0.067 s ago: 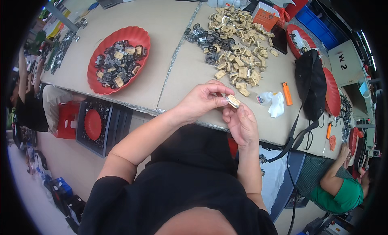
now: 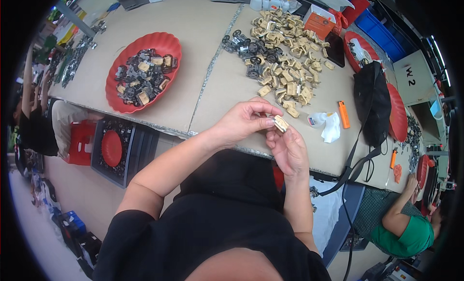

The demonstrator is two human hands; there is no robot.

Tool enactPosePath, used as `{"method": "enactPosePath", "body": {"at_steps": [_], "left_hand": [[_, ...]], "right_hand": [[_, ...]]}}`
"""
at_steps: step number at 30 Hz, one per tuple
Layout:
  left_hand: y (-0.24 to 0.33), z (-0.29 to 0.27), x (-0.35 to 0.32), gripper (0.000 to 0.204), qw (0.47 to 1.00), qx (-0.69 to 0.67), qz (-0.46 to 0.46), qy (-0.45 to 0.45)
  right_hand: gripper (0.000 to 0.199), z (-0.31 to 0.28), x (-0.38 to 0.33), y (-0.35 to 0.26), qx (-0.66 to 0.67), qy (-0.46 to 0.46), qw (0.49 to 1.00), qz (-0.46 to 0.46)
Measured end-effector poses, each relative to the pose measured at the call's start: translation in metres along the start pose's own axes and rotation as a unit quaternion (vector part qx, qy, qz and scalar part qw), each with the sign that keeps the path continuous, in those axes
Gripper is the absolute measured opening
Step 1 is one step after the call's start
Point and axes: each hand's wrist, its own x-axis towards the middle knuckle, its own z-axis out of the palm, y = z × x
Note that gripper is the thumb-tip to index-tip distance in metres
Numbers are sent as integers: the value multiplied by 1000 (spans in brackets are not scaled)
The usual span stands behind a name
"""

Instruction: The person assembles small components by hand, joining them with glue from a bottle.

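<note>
- The left hand (image 2: 244, 120) and the right hand (image 2: 289, 150) meet just above the near edge of the surface (image 2: 203, 34).
- Both hands hold one small tan part (image 2: 280, 123) between them. It is up in the air, not lying on the surface.
- The left fingers are closed on the part from the left side, thumb and fingertips pinching it.
- The right fingers are closed on it too, holding it from below and from the right.
- The part looks small, hard and light, like a little plastic block. It probably will not bend or squash.
- It is so small that it could slip out, so a pinch on its flat sides with the fingertips looks like the best hold.
- A big pile of tan parts (image 2: 285, 63) lies farther back on the surface, well apart from the hands.
- Some dark wheels (image 2: 246, 46) lie at the left edge of that pile.
- A red tray (image 2: 166, 41) to the left holds a mix of dark and tan pieces.
- An orange lighter (image 2: 343, 114) and a white cloth (image 2: 330, 126) lie just to the right of the hands.
- A black bag (image 2: 371, 102) sits farther right, with its strap hanging over the edge.
- Another person in a green shirt (image 2: 406, 235) sits at the lower right.
</note>
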Motion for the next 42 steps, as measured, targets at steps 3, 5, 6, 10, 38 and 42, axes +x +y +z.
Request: {"method": "enactPosePath", "body": {"at_steps": [3,5,6,10,38,42], "left_hand": [[5,0,2,22,999,1,-31,-18],[5,-2,6,24,998,56,2,-31],[5,-3,8,25,992,110,32,-46],[21,-33,32,28,921,365,106,85],[58,-101,-9,26,706,675,59,206],[59,-76,-22,26,667,704,77,231]], "right_hand": [[41,1,1,0,28,7,1000,8],[42,-1,3,1,41,-2,999,-9],[44,-2,3,2,54,-8,998,-26],[42,-13,4,6,112,39,992,-32],[43,-12,6,6,90,74,992,-41],[45,-10,7,6,67,73,994,-45]]}}
